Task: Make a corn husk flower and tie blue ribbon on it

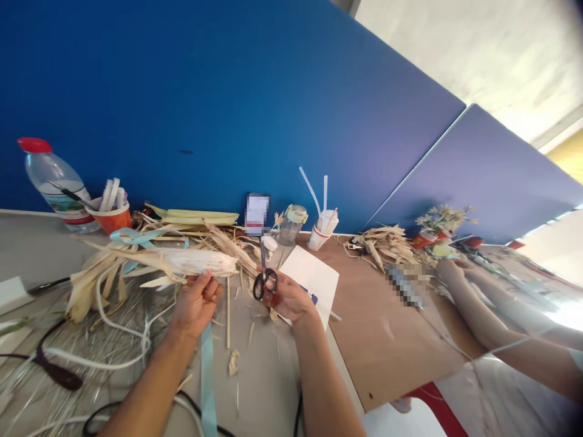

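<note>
Straw-pale: pinched a dry husk [200,262] in the left grip [195,303], clear of the worktop's [273,376] middle to steady it; clenched black scissors [265,280] in the right grip [289,298], blades upward, just beside.

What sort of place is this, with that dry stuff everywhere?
Likely a craft workshop: the left hand holds a dried husk, the right hand holds scissors, and a cup of strips stands by a blue partition.

The scissors [265,280] in the right fingers [279,290] have black handles; the corn husk [195,262] at the left fingers [208,290] is pale straw; below them, a light-blue ribbon [208,370].
</note>
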The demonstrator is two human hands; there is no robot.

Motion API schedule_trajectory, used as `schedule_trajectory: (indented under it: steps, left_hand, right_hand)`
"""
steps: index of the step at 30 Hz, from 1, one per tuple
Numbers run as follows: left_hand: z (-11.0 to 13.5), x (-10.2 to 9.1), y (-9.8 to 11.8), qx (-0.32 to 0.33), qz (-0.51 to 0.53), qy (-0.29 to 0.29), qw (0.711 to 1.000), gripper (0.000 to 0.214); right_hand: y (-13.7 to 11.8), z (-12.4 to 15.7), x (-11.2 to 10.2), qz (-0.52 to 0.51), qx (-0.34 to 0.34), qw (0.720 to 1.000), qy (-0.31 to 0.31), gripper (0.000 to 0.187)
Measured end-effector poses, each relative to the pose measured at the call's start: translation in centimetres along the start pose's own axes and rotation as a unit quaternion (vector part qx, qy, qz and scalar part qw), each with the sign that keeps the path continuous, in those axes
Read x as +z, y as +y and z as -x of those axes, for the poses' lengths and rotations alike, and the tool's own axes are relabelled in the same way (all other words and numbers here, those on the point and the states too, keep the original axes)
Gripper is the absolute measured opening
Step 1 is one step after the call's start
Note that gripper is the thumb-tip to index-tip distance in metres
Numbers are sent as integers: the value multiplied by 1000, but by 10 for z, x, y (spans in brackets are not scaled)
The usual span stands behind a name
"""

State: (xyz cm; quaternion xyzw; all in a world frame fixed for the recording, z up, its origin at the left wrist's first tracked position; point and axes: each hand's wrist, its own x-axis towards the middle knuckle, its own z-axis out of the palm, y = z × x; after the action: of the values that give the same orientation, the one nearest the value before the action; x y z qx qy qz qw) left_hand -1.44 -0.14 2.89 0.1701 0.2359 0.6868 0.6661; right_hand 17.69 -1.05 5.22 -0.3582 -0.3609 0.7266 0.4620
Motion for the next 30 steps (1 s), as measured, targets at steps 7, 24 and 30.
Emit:
schedule_trajectory:
  steps: [7,24,30]
  left_hand:
    - [-1,0,2,3,14,9,1000,42]
    - [0,-2,1,-2,19,14,1000,42]
    - [2,1,-3,-23,-38,10,999,37]
  right_hand:
    - [17,-3,26,107,17,994,-21,44]
    - [31,-1,56,258,-38,965,22,26]
    - [47,-9,53,249,-90,964,21,28]
